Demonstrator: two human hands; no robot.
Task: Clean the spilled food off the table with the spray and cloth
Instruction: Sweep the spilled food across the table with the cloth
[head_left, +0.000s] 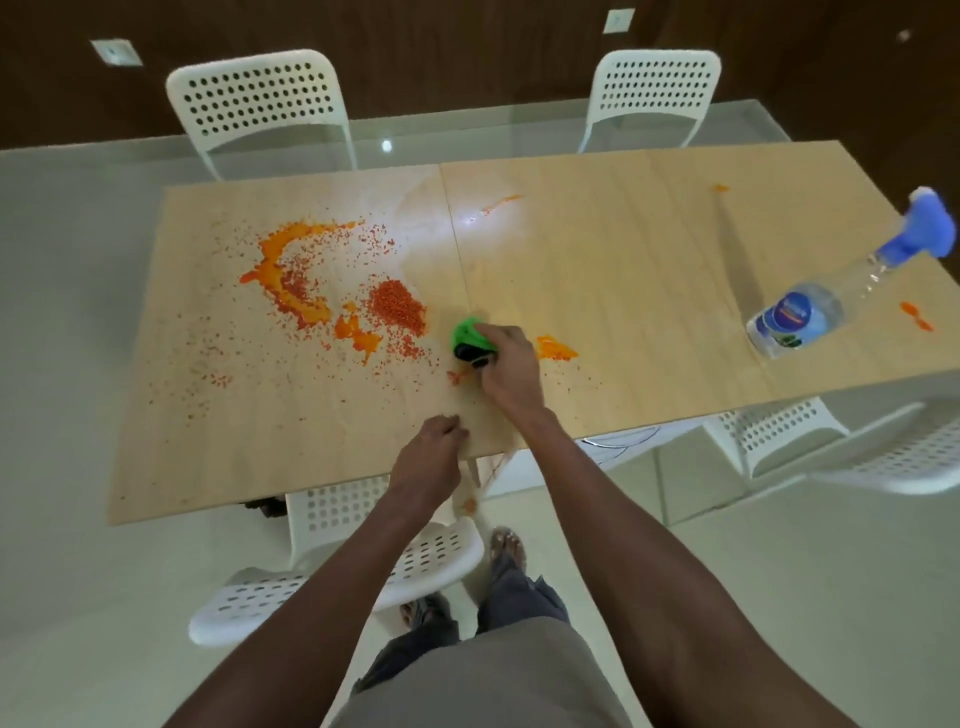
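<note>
My right hand (506, 366) grips a bunched green cloth (467, 336) and presses it on the wooden table (623, 291), just right of the main spill. Orange sauce and red grains (322, 291) spread over the table's left half, with a dense grain pile (399, 306) beside the cloth. A small orange smear (556, 349) lies right of my hand. My left hand (436, 447) rests at the near table edge with fingers curled and nothing visible in them. The clear spray bottle (841, 291) with a blue trigger head stands at the right end of the table.
White perforated chairs stand at the far side (260, 104) (654, 88), one under the near edge (363, 561) and more at the right (779, 436). Small orange spots (917, 317) lie near the bottle. Drips (470, 504) hang below the near edge. My feet stand on a pale floor.
</note>
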